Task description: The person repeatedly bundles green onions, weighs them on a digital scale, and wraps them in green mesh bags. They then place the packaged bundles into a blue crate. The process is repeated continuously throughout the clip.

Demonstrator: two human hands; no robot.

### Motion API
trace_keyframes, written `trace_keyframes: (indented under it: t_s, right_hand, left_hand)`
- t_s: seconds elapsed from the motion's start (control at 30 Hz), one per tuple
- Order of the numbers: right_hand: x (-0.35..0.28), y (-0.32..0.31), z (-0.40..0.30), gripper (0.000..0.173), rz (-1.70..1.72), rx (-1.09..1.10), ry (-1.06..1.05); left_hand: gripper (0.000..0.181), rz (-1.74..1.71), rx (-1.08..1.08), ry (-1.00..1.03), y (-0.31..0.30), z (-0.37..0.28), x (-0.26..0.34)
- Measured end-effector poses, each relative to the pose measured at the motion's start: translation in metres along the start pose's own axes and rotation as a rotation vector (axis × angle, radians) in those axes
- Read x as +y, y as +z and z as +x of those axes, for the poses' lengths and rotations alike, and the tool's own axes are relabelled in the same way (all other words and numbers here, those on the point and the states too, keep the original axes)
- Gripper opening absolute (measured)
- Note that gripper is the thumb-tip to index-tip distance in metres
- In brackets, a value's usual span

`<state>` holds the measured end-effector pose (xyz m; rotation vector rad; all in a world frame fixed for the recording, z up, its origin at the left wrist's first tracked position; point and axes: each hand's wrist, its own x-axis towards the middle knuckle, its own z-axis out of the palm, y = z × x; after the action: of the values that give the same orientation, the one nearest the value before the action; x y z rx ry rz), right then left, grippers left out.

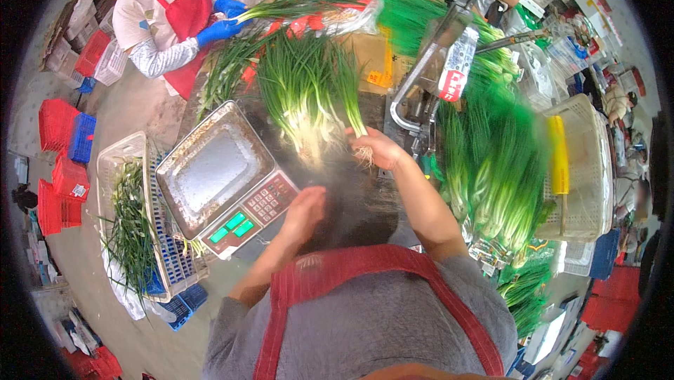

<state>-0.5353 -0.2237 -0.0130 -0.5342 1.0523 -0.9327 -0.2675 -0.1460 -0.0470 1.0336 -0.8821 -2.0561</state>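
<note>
My right hand [383, 149] is closed around the root end of a small bunch of spring onions [349, 93], whose green leaves point away from me. Just left of it, a larger pile of spring onions [303, 85] lies on the dark tabletop [358, 206], white ends towards me. My left hand [309, 209] is beside the keypad of a digital scale [253, 217]. Its fingers look curled and are partly blurred, so whether they hold anything is unclear. Nothing lies on the scale's worn metal pan [213, 161], and its green displays are lit.
A metal taping tool [416, 96] stands right of my right hand. Beyond it lie bundled spring onions [489, 169] and a white crate [584, 169]. Another crate [124, 143] holds loose greens at left. Across the table, a person's blue-gloved hands [218, 30] hold spring onions.
</note>
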Motion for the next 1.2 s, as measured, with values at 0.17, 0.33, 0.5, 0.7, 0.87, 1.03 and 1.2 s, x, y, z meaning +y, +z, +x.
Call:
trace_keyframes:
  t_s: [0.17, 0.33, 0.5, 0.7, 0.87, 1.03, 1.2]
  right_hand:
    - [0.013, -0.008, 0.014, 0.027, -0.096, 0.252, -0.179]
    - [0.013, 0.003, 0.08, 0.031, -0.683, 0.532, -0.46]
    - [0.013, 0.009, 0.12, 0.029, -1.199, 0.559, -0.329]
    - [-0.007, 0.003, 0.132, 0.027, -0.27, 0.213, -0.171]
    - [-0.008, 0.03, 0.137, 0.028, -0.566, 0.311, -0.308]
    - [0.009, 0.044, 0.153, 0.036, -0.611, 0.442, -0.465]
    - [-0.016, 0.061, 0.117, 0.033, -0.08, 0.138, -0.15]
  left_hand:
    - [0.016, -0.176, -0.138, -0.128, 0.041, 0.033, 0.041]
    - [0.018, -0.225, -0.149, -0.133, 0.05, 0.046, 0.046]
    - [0.018, 0.106, 0.023, 0.03, 0.076, 0.006, 0.086]
    - [0.022, -0.076, 0.077, 0.133, 0.012, 0.059, 0.05]
    - [0.037, 0.635, 0.665, 0.592, 0.03, 0.125, 0.08]
    - [0.046, 0.53, 0.576, 0.248, -0.005, 0.18, 0.072]
    - [0.03, 0.356, 0.527, 0.28, -0.001, 0.18, 0.088]
